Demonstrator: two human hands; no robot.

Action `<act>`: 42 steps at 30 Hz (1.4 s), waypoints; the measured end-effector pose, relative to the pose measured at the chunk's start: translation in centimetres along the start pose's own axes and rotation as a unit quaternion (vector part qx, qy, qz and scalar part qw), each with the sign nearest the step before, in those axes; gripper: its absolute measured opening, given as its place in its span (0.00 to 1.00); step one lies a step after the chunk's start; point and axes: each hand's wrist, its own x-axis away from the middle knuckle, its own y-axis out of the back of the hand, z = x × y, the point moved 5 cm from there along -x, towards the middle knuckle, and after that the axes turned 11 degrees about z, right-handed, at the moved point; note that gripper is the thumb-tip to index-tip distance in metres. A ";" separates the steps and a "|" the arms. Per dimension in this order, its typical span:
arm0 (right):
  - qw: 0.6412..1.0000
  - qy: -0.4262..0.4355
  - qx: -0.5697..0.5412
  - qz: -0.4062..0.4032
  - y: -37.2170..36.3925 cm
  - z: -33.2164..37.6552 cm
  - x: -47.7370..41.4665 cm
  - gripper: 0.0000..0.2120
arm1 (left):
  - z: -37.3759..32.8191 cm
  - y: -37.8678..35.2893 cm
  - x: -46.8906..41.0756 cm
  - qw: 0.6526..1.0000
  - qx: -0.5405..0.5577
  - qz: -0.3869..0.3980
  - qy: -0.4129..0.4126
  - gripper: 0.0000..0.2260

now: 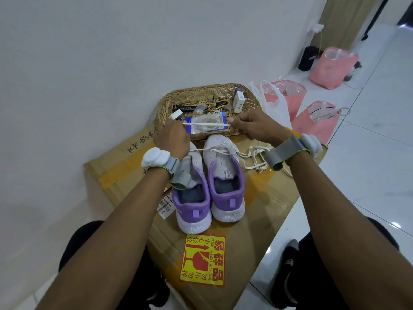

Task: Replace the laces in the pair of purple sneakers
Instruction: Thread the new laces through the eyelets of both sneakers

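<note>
Two purple and white sneakers stand side by side on a cardboard box (263, 211), heels toward me: the left sneaker (192, 204) and the right sneaker (225, 175). Between my hands a white lace (206, 124) is stretched taut above the toes. My left hand (173, 137) pinches one end and my right hand (257, 126) pinches the other. A loose white lace (254, 156) trails from the right sneaker across the box. Behind the stretched lace lies a blue-edged clear packet (204, 124) with coiled white laces inside.
A wicker basket (201, 92) against the wall holds keys, a small white carton and other bits. Pink plastic bags (315, 121) stand on the tiled floor to the right. A red and yellow fragile sticker (203, 260) is on the box near me.
</note>
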 end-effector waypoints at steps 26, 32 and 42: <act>0.997 -0.073 -0.030 0.012 0.1 -0.7 0.2 0.24 | -1.9 -0.3 -0.4 0.981 0.132 -0.043 -0.134 0.09; 0.977 -0.077 -0.156 0.121 -0.8 -0.6 0.5 0.14 | -1.1 -0.4 -0.2 0.990 0.113 -0.053 -0.065 0.09; 0.980 -0.056 -0.190 -0.007 -0.9 -0.6 0.2 0.08 | -2.1 -1.4 1.8 0.960 0.221 0.127 -0.113 0.17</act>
